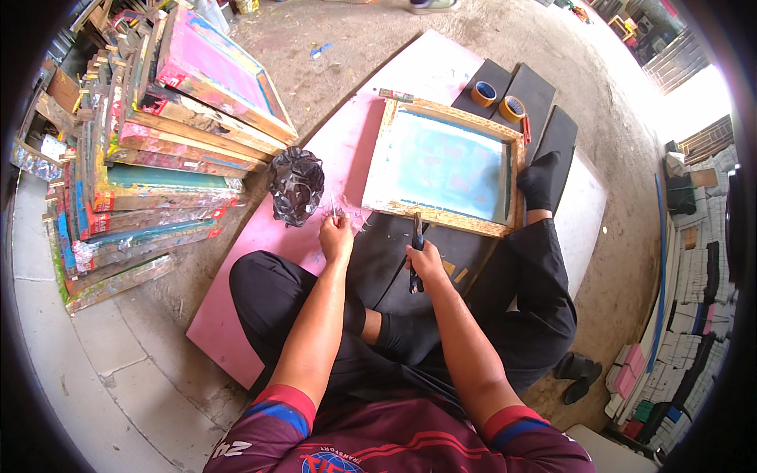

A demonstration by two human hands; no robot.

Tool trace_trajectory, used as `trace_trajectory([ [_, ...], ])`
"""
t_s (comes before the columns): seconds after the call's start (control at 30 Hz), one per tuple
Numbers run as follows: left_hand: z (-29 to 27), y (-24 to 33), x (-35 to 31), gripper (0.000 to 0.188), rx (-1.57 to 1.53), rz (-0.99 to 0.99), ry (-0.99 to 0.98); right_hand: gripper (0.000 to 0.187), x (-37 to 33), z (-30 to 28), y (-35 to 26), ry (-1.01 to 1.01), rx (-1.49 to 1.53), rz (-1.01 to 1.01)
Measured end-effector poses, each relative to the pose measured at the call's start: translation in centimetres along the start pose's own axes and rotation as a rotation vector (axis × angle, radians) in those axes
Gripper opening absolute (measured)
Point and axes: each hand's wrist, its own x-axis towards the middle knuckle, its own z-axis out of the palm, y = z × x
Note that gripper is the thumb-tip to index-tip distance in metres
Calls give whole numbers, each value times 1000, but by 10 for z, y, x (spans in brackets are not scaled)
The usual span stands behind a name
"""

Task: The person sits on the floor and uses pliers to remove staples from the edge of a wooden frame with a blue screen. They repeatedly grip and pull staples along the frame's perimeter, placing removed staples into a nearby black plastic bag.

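Note:
My right hand point(426, 262) is wrapped round a pair of pliers point(417, 231) with dark handles. Their jaws point away from me, at the near edge of a wooden screen-printing frame point(441, 221). Pale blue mesh point(449, 165) with faint pinkish patches fills that frame. Farther left, my left hand point(337, 239) is closed in a pinch above the pink board, with a thin pale bit at the fingertips, too small to name. Just beyond it sits a crumpled black plastic bag point(296, 186). Some whitish scraps point(357, 218) lie beside the left fingers.
Paint-stained frames point(169, 158) lean in a tall stack at the left. The pink board point(236, 323) lies on the floor under dark panels point(536, 87). Two tape rolls point(512, 108) and a red tool point(527, 130) rest beyond the frame. My socked foot point(540, 180) is against its right side.

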Motion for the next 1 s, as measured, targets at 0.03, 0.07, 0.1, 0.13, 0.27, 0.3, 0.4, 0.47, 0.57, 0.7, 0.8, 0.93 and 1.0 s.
trace_trajectory([
  [0.03,1,1,-1,33,4,-8,-7,19,1,-1,1,4,1,0],
  [0.07,1,0,-1,33,11,-16,-11,19,1,0,1,4,3,0],
  [0.1,2,-2,-1,35,11,-18,-6,20,2,1,0,11,-3,-2],
  [0.13,3,-3,-2,36,12,-20,-1,20,3,3,-1,19,-8,-4],
  [0.27,3,0,-3,38,-26,-32,-19,22,6,7,-7,74,-96,-23],
  [0.3,3,0,-3,38,-33,-33,-20,23,9,9,-5,100,-127,-34],
  [0.4,2,-2,-1,39,-43,-39,-19,25,11,16,-7,160,-207,-41],
  [0.47,1,-5,-1,38,-35,-43,-13,25,7,19,-12,179,-242,-11],
  [0.57,0,5,-2,37,24,-46,-48,24,25,24,10,231,-230,-64],
  [0.7,-6,9,-3,36,142,-83,-54,25,19,26,3,253,-296,-17],
  [0.8,-10,14,-4,36,166,-102,-72,30,12,22,-8,173,-157,71],
  [0.93,-11,15,-4,36,181,-101,-87,16,7,18,-9,109,81,67],
  [1.0,-12,14,-2,35,189,-104,-84,17,6,20,-7,70,184,71],
])
